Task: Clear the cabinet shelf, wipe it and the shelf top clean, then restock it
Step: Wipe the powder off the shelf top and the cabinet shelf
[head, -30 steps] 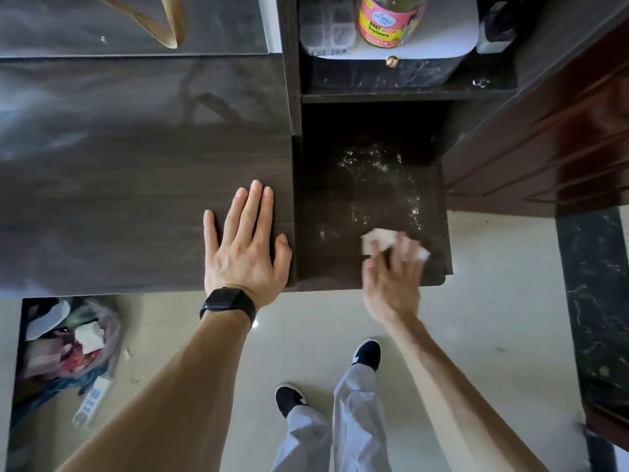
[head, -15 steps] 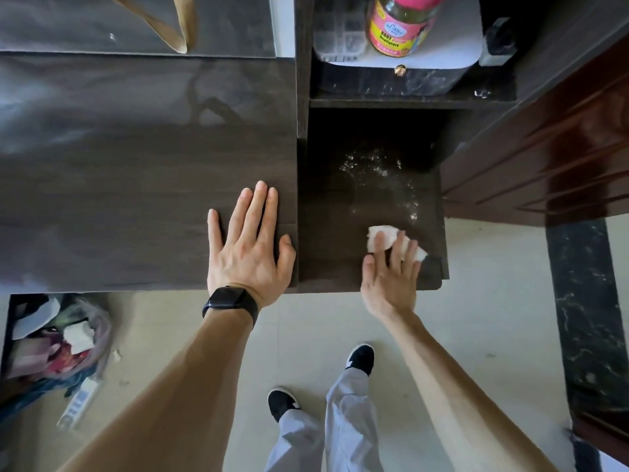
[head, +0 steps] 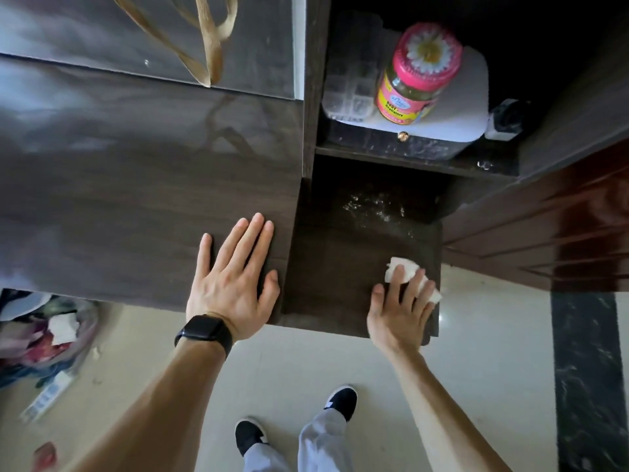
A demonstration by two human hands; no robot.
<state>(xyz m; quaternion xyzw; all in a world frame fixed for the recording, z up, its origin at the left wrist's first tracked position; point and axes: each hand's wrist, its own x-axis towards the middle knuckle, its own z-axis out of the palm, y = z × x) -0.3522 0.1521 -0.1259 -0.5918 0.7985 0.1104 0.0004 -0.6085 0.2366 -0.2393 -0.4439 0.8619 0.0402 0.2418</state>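
Observation:
A dark wooden shelf (head: 333,267) juts out below the open cabinet; white dust lies on its far part (head: 374,206). My right hand (head: 400,308) presses a white tissue (head: 398,270) flat on the shelf's near right corner, fingers straight. My left hand (head: 231,284) rests flat on the dark shelf top (head: 136,206) to the left, a black watch on its wrist. On the cabinet's upper level stand a pink-lidded jar (head: 415,76) and a clear plastic organiser (head: 350,86) on a white box (head: 466,97).
A brown door (head: 544,226) hangs open at the right. Beige bag handles (head: 207,39) lie at the top left. A bag of rubbish (head: 44,335) sits on the tiled floor at the left. My feet (head: 296,420) stand below the shelf.
My right hand has slid the tissue rightwards along the shelf's front, towards its right corner. The view has tilted up and shows more of the upper level. My left hand stays put.

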